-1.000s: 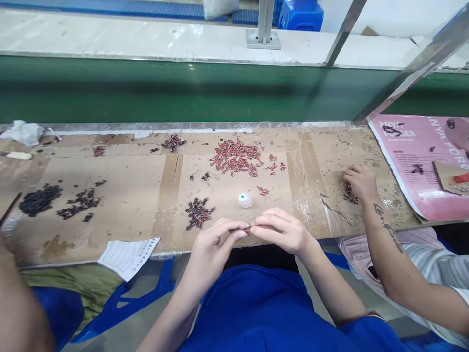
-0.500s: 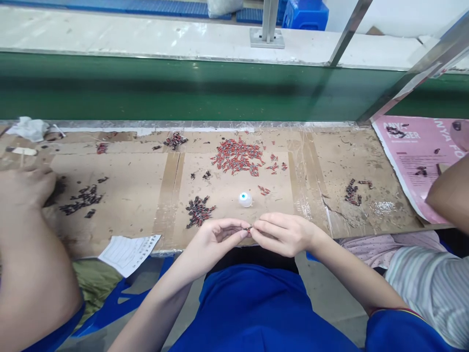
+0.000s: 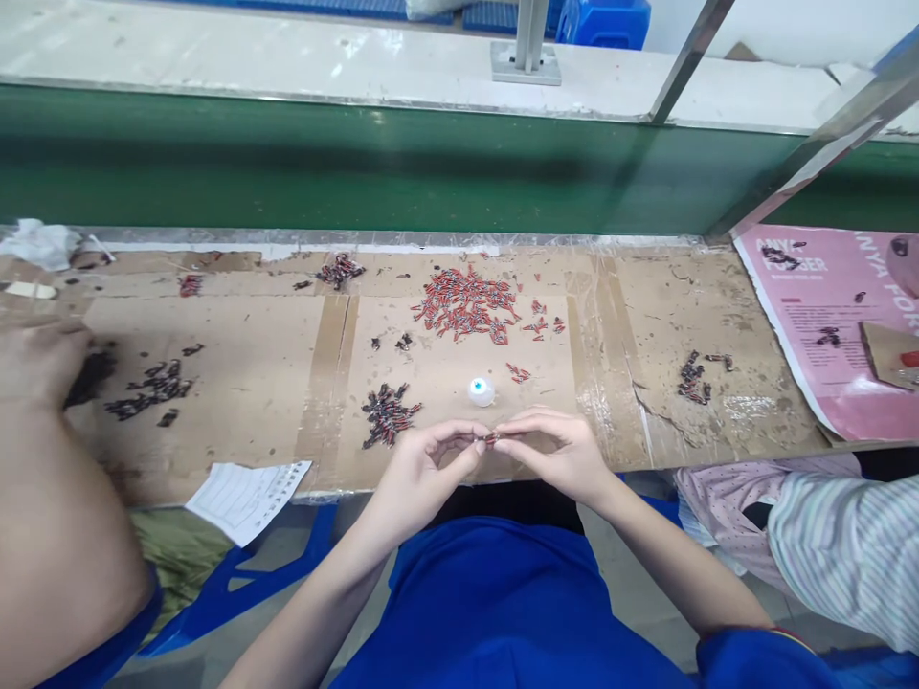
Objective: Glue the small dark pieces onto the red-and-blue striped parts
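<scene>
Between the fingertips of my left hand [image 3: 439, 461] and my right hand [image 3: 552, 446] is a small red and black part [image 3: 491, 438], pinched from both sides over the table's front edge. Just beyond my fingers stands a small whitish round container [image 3: 481, 389] with a blue spot. To its left lies a pile of dark and red parts [image 3: 388, 414]. Farther back spreads a larger pile of red parts [image 3: 466, 304], with a few loose red parts [image 3: 517, 372] nearer the container.
Cardboard [image 3: 258, 373] covers the table. A co-worker's hand [image 3: 43, 359] rests by dark parts [image 3: 154, 388] at the left. A paper slip [image 3: 248, 498] overhangs the front edge. At the right are a pink sheet [image 3: 825, 325] and another person's striped sleeve [image 3: 847, 536].
The fingers of my right hand have shifted and spread a little, showing more of the small part. The co-worker's arm at the right has left the view.
</scene>
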`<state>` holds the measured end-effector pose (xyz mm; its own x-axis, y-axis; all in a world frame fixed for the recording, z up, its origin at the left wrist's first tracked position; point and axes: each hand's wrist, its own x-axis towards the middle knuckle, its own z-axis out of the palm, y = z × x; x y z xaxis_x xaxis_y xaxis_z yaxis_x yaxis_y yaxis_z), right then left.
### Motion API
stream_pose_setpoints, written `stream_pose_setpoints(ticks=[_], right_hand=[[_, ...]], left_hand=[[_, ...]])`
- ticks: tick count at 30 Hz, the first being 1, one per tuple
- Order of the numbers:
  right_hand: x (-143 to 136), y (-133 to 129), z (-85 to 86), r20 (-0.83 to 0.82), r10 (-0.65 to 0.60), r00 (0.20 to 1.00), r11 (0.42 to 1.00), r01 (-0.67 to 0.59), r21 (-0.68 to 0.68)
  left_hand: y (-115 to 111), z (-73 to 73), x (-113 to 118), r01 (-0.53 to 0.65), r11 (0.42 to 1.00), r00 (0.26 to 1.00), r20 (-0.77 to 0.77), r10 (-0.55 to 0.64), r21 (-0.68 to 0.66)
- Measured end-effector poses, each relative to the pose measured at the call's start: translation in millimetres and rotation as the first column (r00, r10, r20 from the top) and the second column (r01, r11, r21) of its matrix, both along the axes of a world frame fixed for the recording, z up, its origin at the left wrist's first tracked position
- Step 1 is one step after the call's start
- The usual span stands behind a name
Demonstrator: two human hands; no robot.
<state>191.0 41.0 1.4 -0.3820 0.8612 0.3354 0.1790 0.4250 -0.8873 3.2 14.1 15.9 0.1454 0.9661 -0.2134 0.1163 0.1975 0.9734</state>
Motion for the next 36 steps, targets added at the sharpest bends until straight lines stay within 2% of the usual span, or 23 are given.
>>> stream_pose_setpoints(ticks=[2, 4, 7, 10, 14, 17, 19, 21, 23, 26, 30, 33, 36], right_hand=[[-5, -7, -0.9, -0.066, -0.079, 0.995, 0.975, 0.064, -0.213], [-9, -12, -0.2, -0.133, -0.141, 0.981, 0.936, 0.088, -0.34], [-14, -15, 1.3, -0.219, -0.197, 0.956, 0.889, 0.08, -0.45], [-20, -17, 1.4, -0.259, -0.218, 0.941, 0.868, 0.066, -0.492], [-24, -16, 0.5, -0.233, -0.195, 0.953, 0.888, 0.071, -0.454], [-22, -12, -1.9, -0.15, -0.204, 0.967, 0.927, 0.141, -0.348], [-19, -8, -7.2, -0.07, -0.274, 0.959, 0.939, 0.251, -0.234], [-16, -2, -16.9, 0.015, -0.348, 0.937, 0.931, 0.348, -0.115], [-16, 4, -30.1, 0.103, -0.372, 0.923, 0.925, 0.377, -0.04], [-23, 10, -50.1, 0.229, -0.345, 0.91, 0.935, 0.353, 0.006], [-38, 15, -62.4, 0.287, -0.346, 0.893, 0.938, 0.341, 0.068], [-42, 12, -59.5, 0.204, -0.331, 0.922, 0.943, 0.333, 0.024], [-39, 3, -53.6, 0.049, -0.261, 0.964, 0.955, 0.265, -0.134]], left_hand=[[-3, 0.4, 2, -0.04, 0.998, 0.999, -0.02, 0.04, 0.04], [-7, 0.9, 3, -0.077, 0.996, 0.997, -0.024, 0.078, 0.053], [-10, 2.2, 4, -0.12, 0.992, 0.993, -0.015, 0.121, 0.049], [-12, 3.5, 5, -0.141, 0.988, 0.99, 0.005, 0.141, 0.056], [-13, 1.9, 2, -0.128, 0.989, 0.991, -0.026, 0.131, 0.077], [-13, -7.8, -14, -0.143, 0.975, 0.965, -0.193, 0.176, 0.173], [-12, -20.3, -32, -0.165, 0.936, 0.887, -0.369, 0.279, 0.31], [-10, -35.9, -53, -0.159, 0.885, 0.749, -0.531, 0.397, 0.438], [-6, -50.0, -72, -0.139, 0.854, 0.631, -0.62, 0.466, 0.501], [5, -59.5, -90, -0.127, 0.856, 0.565, -0.673, 0.478, 0.502], [39, -54.7, -99, -0.241, 0.84, 0.476, -0.695, 0.539, 0.486], [71, -55.5, -103, -0.251, 0.883, 0.452, -0.758, 0.47, 0.398], [94, -63.2, -108, -0.22, 0.917, 0.441, -0.805, 0.397, 0.332]])
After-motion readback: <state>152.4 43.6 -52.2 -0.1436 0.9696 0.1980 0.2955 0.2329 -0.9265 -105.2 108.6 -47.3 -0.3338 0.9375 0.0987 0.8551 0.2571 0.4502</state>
